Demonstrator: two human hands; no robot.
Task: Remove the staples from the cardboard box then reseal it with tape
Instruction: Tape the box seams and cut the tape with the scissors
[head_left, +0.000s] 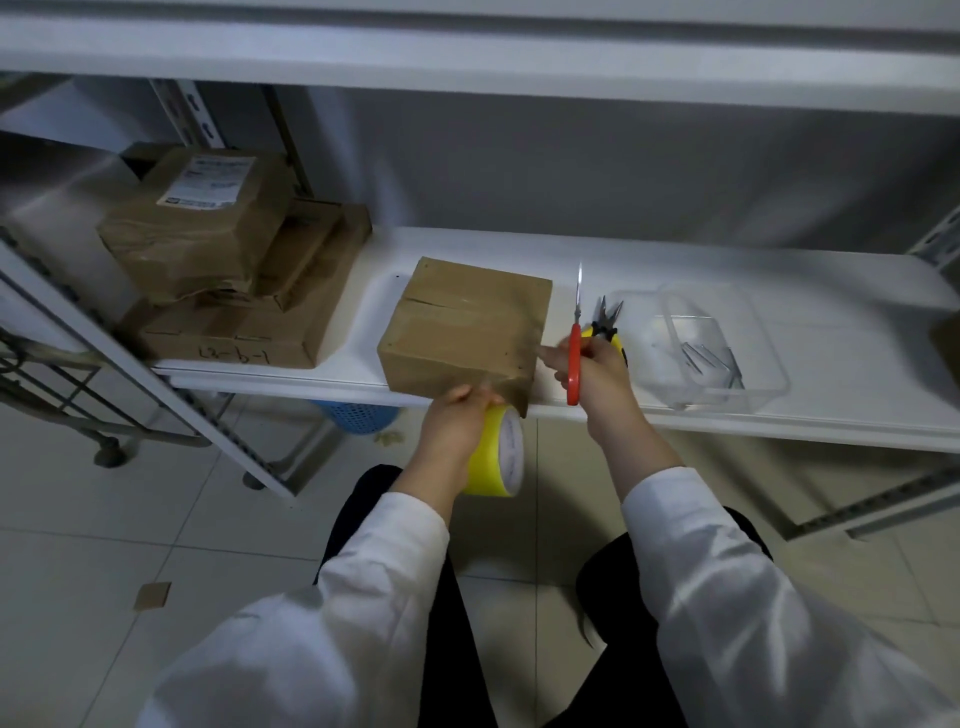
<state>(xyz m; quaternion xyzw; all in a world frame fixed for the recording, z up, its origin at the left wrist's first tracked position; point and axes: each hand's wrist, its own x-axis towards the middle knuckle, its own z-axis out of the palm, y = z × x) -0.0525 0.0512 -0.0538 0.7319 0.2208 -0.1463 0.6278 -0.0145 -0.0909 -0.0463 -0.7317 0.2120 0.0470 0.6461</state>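
Observation:
A small brown cardboard box (462, 325) sits on the white shelf (779, 415), tape running across its top and down its front right corner. My left hand (452, 421) grips a yellow roll of tape (501, 452) just below the box's front edge, the tape strip still joined to the box. My right hand (592, 374) holds red-handled scissors (574, 353) with the blades pointing up, and its forefinger touches the box's right side.
Yellow-handled pliers (608, 322) lie right of the box, partly behind my right hand. A clear plastic tray (711, 353) holding metal staples stands further right. Stacked cardboard boxes (228, 260) fill the shelf's left end. A blue basket (358, 415) sits below.

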